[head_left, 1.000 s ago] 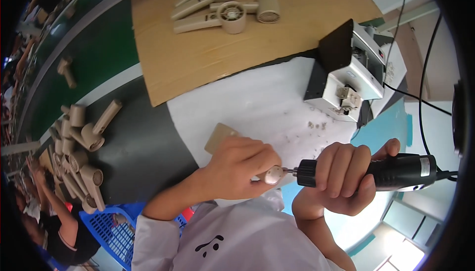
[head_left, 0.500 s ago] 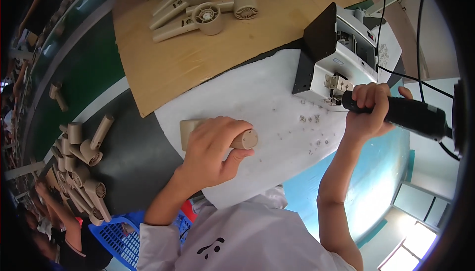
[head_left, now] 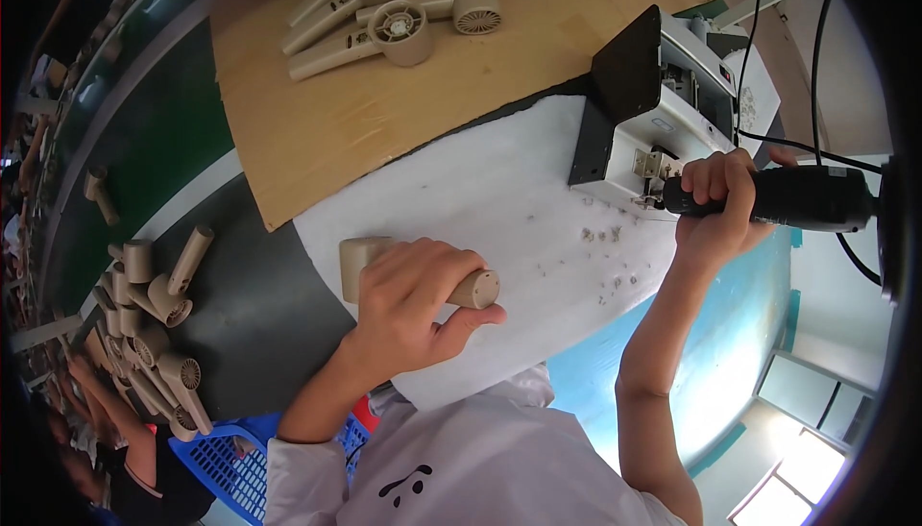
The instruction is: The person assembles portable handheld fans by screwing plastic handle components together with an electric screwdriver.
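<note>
Beneath my left hand (head_left: 408, 310), a beige handheld fan (head_left: 359, 267) lies on the white sheet (head_left: 480, 171). My fingers wrap its handle, whose round end with small holes points right; the wider head shows at the left. In my right hand (head_left: 715, 204) is a black electric screwdriver (head_left: 816, 199), held nearly level and pointing left. Its tip is at the small metal outlet on the front of a silver-and-black screw feeder (head_left: 624, 146); whether they touch, I cannot tell.
Small screws (head_left: 602, 235) are scattered on the sheet. Several beige fans (head_left: 401, 34) lie on the cardboard (head_left: 259, 142) at the back; more are piled left (head_left: 158, 358). A blue basket (head_left: 226, 459) sits lower left, near another person's arm (head_left: 125, 420). Black cables (head_left: 819, 74) hang at right.
My left hand and the fan have shifted slightly down. The back end of the screwdriver has risen, so it sits more level, while its tip stays by the feeder outlet.
</note>
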Motion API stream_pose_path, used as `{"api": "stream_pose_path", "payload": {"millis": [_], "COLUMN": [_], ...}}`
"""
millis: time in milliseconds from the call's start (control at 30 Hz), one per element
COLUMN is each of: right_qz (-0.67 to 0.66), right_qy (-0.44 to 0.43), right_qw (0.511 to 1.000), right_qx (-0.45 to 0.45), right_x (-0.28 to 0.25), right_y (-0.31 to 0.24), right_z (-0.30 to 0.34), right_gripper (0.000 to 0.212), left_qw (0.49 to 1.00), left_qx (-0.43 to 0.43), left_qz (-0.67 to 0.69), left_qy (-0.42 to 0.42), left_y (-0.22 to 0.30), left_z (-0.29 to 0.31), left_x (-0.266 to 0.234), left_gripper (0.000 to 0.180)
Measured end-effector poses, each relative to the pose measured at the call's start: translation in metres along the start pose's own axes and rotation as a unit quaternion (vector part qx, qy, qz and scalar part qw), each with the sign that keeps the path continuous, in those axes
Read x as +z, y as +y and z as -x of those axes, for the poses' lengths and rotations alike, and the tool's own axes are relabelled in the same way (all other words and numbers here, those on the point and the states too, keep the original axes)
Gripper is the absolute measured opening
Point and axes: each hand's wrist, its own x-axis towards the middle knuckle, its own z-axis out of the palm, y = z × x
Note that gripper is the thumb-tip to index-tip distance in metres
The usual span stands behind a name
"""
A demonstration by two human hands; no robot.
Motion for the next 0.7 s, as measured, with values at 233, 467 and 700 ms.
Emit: {"api": "stream_pose_path", "payload": {"millis": [233,467,700], "right_qz": [-0.030,-0.014,-0.017], "right_qy": [-0.002,-0.010,-0.047], "right_qw": [0.999,1.000,0.999], "right_qx": [-0.012,0.000,-0.005], "right_x": [-0.0003,-0.0001,-0.0045], "right_y": [-0.0046,0.0010,0.0017], "right_z": [-0.0017,-0.0039,0.0005], "right_gripper": [0.040,0.040,0.043], "left_qw": [1.000,1.000,0.999], "left_qx": [0.000,-0.001,-0.006], "left_qz": [-0.013,-0.017,-0.019], "left_qy": [-0.008,-0.017,-0.026], "left_y": [0.0006,0.0012,0.0015], "left_z": [-0.0007,-0.0007,-0.0012], "left_x": [0.0009,0.0015,0.0011], "left_gripper": [0.041,0.041,0.041]}}
